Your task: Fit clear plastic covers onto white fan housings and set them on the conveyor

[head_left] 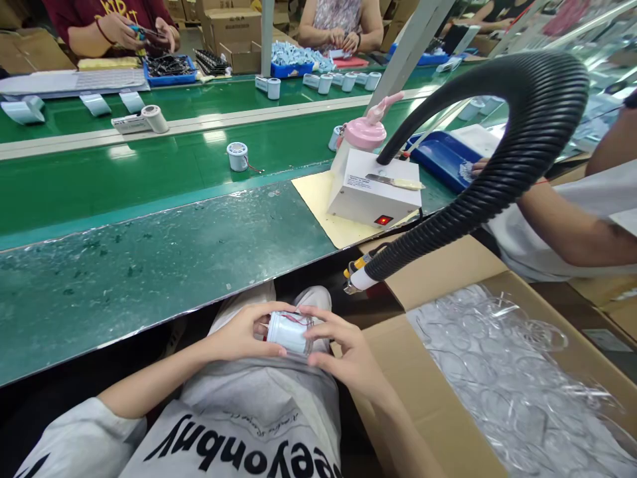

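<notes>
Above my lap, my left hand grips a light-blue cylindrical housing, thumb below and fingers over its left end. Thin red wires run along the top of this housing. My right hand curls round the other end, where a clear plastic piece surrounds the rim; my fingers partly hide it. To the right, an open cardboard box holds many clear plastic parts. A similar light-blue cylinder with a red wire stands upright on the green conveyor belt.
Ahead runs the green bench edge. A white machine with a lit red switch carries a thick black corrugated hose that arches down to a nozzle near my right hand. A co-worker's arm reaches to a blue tray.
</notes>
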Demonstrator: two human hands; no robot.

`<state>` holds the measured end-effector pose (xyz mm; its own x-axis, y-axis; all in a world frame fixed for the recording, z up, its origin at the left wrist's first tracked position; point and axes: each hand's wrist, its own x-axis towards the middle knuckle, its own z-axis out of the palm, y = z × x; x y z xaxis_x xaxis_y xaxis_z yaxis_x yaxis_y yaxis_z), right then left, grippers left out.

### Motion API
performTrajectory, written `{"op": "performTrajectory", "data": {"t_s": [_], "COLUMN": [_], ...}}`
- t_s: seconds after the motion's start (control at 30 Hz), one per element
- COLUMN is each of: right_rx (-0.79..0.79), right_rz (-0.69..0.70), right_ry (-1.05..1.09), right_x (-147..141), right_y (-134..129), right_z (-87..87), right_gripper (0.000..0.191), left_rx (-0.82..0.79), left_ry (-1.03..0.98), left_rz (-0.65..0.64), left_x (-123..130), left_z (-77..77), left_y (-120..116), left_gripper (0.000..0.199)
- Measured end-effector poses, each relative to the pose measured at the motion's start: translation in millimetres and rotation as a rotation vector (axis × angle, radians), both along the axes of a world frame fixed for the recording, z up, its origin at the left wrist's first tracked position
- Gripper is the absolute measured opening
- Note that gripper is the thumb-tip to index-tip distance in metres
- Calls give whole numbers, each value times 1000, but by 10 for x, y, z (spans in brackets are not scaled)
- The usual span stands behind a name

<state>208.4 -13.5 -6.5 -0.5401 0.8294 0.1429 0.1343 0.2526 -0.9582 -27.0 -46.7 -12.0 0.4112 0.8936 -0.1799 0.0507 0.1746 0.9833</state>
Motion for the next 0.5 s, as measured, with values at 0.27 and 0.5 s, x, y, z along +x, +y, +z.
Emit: {"op": "performTrajectory", "data": {"t_s": [0.27, 0.5], "right_rx": [193, -14], "right_rz": [76, 81], "right_ry": [-65, -5], "right_x": [107, 121], "right_y": [-59, -103], "right_z": [-64, -14], "right_gripper": [46, 45], "left_rx": [-51, 214], "left_ry": [-3, 43], "left_rz": [-3, -87], "left_x": [-26, -61], "left_z": [79, 189], "left_y": [-19, 3], "left_gripper": [75, 72]}}
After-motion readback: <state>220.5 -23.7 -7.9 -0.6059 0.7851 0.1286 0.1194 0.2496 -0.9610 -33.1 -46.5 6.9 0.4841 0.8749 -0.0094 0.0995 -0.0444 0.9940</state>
